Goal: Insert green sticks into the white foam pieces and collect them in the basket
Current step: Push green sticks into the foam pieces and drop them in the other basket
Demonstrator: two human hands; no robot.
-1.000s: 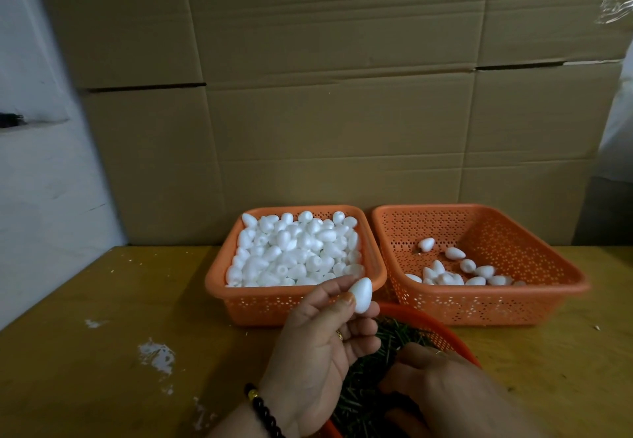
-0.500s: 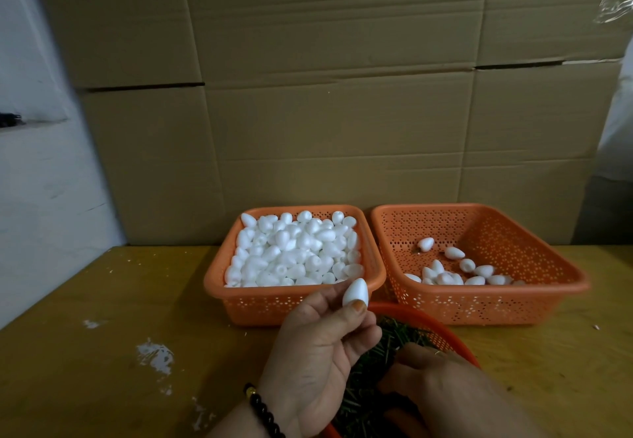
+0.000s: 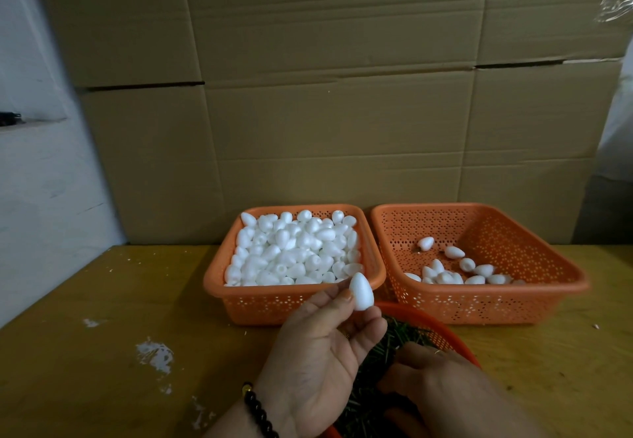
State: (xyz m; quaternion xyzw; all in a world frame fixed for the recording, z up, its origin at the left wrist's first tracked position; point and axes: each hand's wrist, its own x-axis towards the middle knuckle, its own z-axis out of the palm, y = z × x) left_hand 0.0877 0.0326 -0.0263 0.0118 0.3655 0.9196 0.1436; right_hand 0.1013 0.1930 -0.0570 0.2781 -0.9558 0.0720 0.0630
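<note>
While palm-up, left hand fingers pinch foam piece.

I read this as a small workshop or packing room — piecework, not a home. A wall of big flattened cardboard cartons stands along the counter's far edge, with a scuffed white wall at the left. The wooden counter is worn and flecked with white residue near its left edge. Bulk stock sits sorted in perforated orange baskets at the far edge — loose white foam pieces heaped by the dozen.
</note>
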